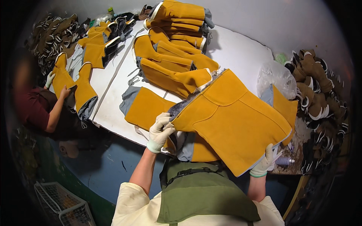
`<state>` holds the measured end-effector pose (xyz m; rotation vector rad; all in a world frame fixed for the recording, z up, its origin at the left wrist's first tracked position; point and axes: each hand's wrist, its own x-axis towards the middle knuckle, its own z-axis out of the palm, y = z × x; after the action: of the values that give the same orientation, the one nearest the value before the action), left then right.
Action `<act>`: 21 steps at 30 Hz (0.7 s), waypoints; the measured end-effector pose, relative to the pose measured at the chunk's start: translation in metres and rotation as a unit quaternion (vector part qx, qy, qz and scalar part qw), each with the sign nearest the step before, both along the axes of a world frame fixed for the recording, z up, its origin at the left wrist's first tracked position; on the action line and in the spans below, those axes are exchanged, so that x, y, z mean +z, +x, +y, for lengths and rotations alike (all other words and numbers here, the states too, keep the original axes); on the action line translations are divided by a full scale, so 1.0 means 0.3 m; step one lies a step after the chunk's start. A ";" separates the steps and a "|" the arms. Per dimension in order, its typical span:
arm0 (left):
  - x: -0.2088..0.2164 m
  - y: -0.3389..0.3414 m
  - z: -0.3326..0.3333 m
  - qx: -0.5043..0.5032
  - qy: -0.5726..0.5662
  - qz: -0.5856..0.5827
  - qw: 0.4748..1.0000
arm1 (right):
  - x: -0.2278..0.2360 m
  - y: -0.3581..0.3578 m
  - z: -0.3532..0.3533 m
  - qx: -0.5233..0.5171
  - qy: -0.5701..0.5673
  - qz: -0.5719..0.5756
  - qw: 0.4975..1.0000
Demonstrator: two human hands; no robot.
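In front of me I hold up a mustard-yellow suede boot upper (237, 116), laid out flat and tilted. Grey fuzzy lining shows along its upper left edge. My left hand (161, 132), in a white glove, pinches its left corner. My right hand (264, 162), also gloved, grips the lower right edge, with the fingers partly behind the piece. Below it, more yellow uppers with grey lining (186, 147) lie partly hidden at the table's edge. Beside my left hand lies another yellow upper (145, 109).
Several yellow uppers (177, 64) are stacked across the white table (241, 43). Brown uppers with white edges (316, 90) are heaped at right. A clear plastic bag (277, 79) and a lavender spool or bottle (284, 161) sit nearby. At left, a person (34, 101) handles an upper. A wire basket (64, 203) stands below.
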<state>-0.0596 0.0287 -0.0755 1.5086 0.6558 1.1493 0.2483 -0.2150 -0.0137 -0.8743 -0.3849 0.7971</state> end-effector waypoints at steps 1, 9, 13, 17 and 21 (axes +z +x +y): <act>0.000 0.001 -0.002 -0.003 -0.010 -0.005 1.000 | 0.002 0.001 0.001 0.000 0.000 0.004 1.000; 0.086 0.028 0.004 0.030 0.076 0.041 0.996 | 0.052 0.012 0.041 0.015 -0.029 -0.001 0.999; 0.288 0.063 0.023 0.010 0.163 0.075 0.984 | 0.059 0.099 0.093 0.049 -0.025 0.058 0.997; 0.495 0.100 -0.002 0.017 -0.075 0.058 0.995 | 0.024 0.194 0.057 -0.005 -0.159 -0.151 0.976; 0.606 0.125 0.044 -0.034 -0.130 0.018 0.991 | 0.048 0.216 0.013 -0.055 -0.147 -0.375 0.914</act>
<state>-0.0220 0.0419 0.1062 1.3204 0.7432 0.9479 0.3132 -0.2112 0.0007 -1.4710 -0.8954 0.3860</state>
